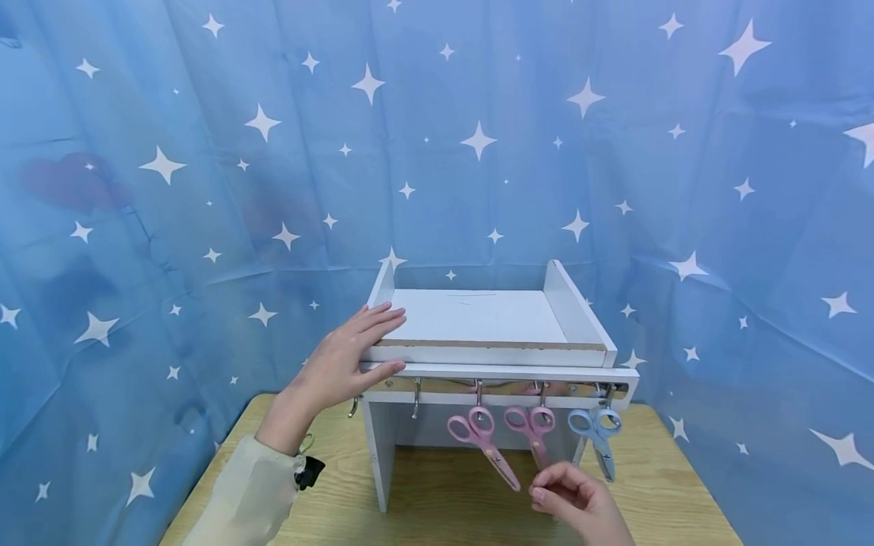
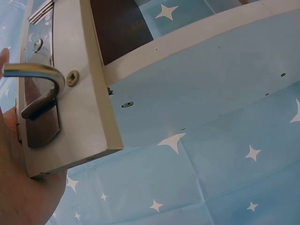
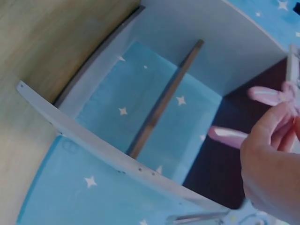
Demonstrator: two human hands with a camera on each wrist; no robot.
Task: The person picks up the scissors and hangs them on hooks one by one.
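Observation:
My left hand (image 1: 344,360) rests on the left front corner of a white wooden shelf (image 1: 478,315), fingers straight over its ledge and thumb along the front. In the left wrist view the palm lies against the end of the hook rail (image 2: 89,122). Two pink scissors (image 1: 481,440) and blue scissors (image 1: 597,436) hang by their handle loops from metal hooks. My right hand (image 1: 576,500), fingers loosely curled, is just below the middle pink scissors (image 1: 534,428) and overlaps their tip. In the right wrist view pink blades (image 3: 227,136) stick out past the fingers.
Two bare hooks (image 1: 416,398) are on the left part of the rail. Upright side boards (image 1: 580,307) flank the shelf top. It stands on a wooden table (image 1: 328,485) before a blue star-patterned curtain (image 1: 437,152).

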